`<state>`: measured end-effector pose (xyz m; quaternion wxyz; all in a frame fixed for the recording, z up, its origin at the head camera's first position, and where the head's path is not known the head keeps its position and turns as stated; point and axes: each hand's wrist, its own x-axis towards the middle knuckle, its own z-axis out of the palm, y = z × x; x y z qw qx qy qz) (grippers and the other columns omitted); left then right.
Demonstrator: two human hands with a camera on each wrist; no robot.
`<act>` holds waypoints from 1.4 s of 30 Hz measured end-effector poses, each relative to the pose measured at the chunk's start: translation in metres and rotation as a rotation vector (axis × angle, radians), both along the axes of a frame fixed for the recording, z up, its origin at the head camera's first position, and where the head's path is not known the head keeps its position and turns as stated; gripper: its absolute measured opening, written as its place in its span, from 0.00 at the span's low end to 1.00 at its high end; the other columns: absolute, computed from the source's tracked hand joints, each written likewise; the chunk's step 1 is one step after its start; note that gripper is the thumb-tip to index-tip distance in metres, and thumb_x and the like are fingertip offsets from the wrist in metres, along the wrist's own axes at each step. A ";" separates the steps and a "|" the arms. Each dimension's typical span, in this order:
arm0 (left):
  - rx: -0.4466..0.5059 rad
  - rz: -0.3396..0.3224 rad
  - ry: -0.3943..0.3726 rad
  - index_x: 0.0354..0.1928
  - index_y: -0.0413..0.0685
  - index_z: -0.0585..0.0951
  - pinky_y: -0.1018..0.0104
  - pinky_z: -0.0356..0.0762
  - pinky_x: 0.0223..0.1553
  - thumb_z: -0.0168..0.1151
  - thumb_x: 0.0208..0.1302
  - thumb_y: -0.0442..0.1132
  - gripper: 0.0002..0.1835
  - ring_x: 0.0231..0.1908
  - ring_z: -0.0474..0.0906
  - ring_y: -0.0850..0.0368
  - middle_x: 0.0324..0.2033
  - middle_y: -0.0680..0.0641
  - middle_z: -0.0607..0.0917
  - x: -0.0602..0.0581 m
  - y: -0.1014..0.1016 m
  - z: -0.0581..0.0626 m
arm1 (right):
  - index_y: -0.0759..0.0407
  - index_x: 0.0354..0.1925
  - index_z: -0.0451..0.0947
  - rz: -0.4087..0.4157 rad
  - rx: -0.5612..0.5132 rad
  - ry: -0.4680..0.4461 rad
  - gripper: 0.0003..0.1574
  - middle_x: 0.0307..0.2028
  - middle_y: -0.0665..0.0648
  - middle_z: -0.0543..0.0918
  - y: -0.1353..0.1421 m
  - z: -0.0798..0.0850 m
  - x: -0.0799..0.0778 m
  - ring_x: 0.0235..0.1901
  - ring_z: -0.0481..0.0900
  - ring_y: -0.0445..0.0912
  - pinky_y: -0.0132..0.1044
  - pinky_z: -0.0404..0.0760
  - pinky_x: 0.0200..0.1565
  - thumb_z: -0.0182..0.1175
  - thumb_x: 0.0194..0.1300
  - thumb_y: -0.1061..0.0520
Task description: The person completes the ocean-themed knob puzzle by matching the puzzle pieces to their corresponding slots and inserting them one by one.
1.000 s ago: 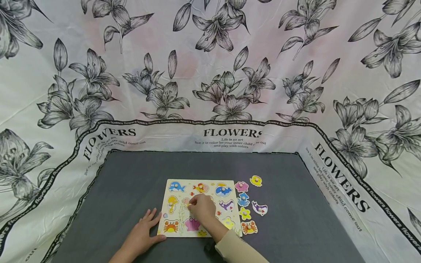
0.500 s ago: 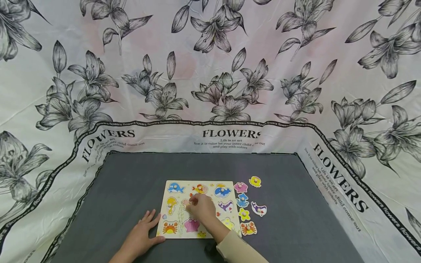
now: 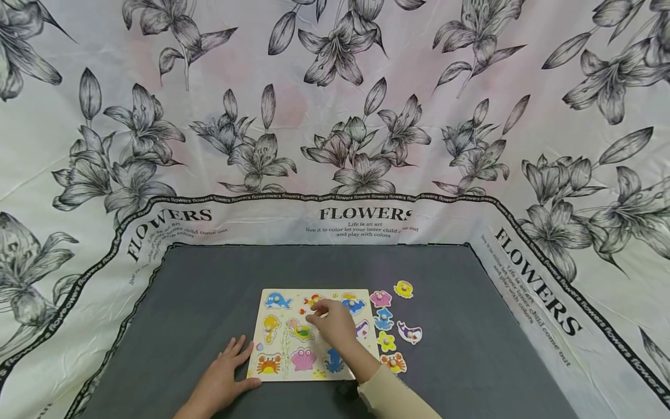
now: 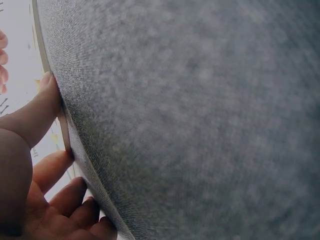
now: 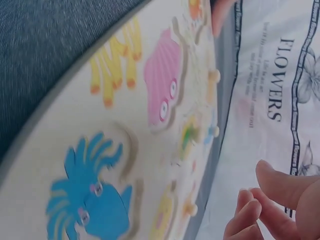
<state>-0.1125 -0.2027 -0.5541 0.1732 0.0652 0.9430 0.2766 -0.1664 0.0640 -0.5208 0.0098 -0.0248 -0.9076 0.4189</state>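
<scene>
A cream puzzle board with sea-animal pictures lies on the table. In the head view, my left hand rests at its lower left corner, fingers along the left edge and thumb at the near edge. Over the board's middle hovers my right hand, fingers loosely bent and holding nothing. Just left of its fingertips, a green turtle piece lies in the board. The right wrist view shows a gap between the thumb and fingers, with a blue octopus picture on the board nearby. Part of the board is hidden beneath the right hand.
Right of the board lie loose knobbed pieces: a pink shell, a yellow piece, a blue octopus piece, a yellow star, a purple whale and an orange crab. Flowered cloth surrounds the dark tabletop.
My right hand has let go at the middle of the board and drawn back to the right, its fingers parting. The turtle piece it covered now shows. My left hand stays at the corner.
</scene>
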 end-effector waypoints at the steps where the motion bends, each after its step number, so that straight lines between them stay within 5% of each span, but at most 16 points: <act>1: 0.004 -0.002 0.000 0.71 0.45 0.73 0.28 0.56 0.69 0.77 0.44 0.65 0.54 0.76 0.52 0.30 0.75 0.34 0.63 0.000 0.000 0.000 | 0.54 0.42 0.88 -0.004 -0.002 0.001 0.12 0.33 0.48 0.86 0.002 0.002 0.000 0.31 0.78 0.41 0.33 0.76 0.30 0.74 0.60 0.52; 9: 0.011 -0.005 -0.012 0.72 0.45 0.72 0.28 0.54 0.70 0.77 0.44 0.65 0.54 0.76 0.51 0.30 0.75 0.34 0.63 -0.001 -0.001 -0.004 | 0.58 0.46 0.87 0.002 -0.081 0.022 0.16 0.32 0.49 0.85 0.016 0.015 0.004 0.28 0.79 0.42 0.31 0.79 0.26 0.73 0.61 0.52; 28: -0.015 -0.013 0.003 0.71 0.45 0.72 0.27 0.56 0.69 0.76 0.44 0.66 0.54 0.75 0.51 0.30 0.75 0.34 0.63 -0.002 -0.001 -0.004 | 0.57 0.45 0.88 -0.064 -0.066 0.070 0.14 0.32 0.51 0.85 0.049 0.023 -0.003 0.26 0.76 0.42 0.32 0.78 0.25 0.73 0.61 0.55; 35: -0.024 -0.015 0.006 0.71 0.45 0.73 0.27 0.56 0.69 0.76 0.44 0.66 0.54 0.75 0.51 0.30 0.75 0.34 0.63 -0.002 0.000 -0.003 | 0.59 0.46 0.88 -0.066 -0.057 0.090 0.15 0.33 0.51 0.85 0.057 0.026 -0.002 0.32 0.80 0.45 0.35 0.81 0.33 0.73 0.61 0.55; 42: -0.033 -0.014 -0.002 0.72 0.45 0.72 0.27 0.56 0.69 0.76 0.44 0.67 0.54 0.76 0.51 0.30 0.75 0.34 0.62 -0.002 0.001 -0.002 | 0.59 0.45 0.88 -0.098 -0.050 0.090 0.14 0.33 0.52 0.86 0.068 0.028 -0.001 0.28 0.78 0.43 0.32 0.78 0.28 0.73 0.61 0.56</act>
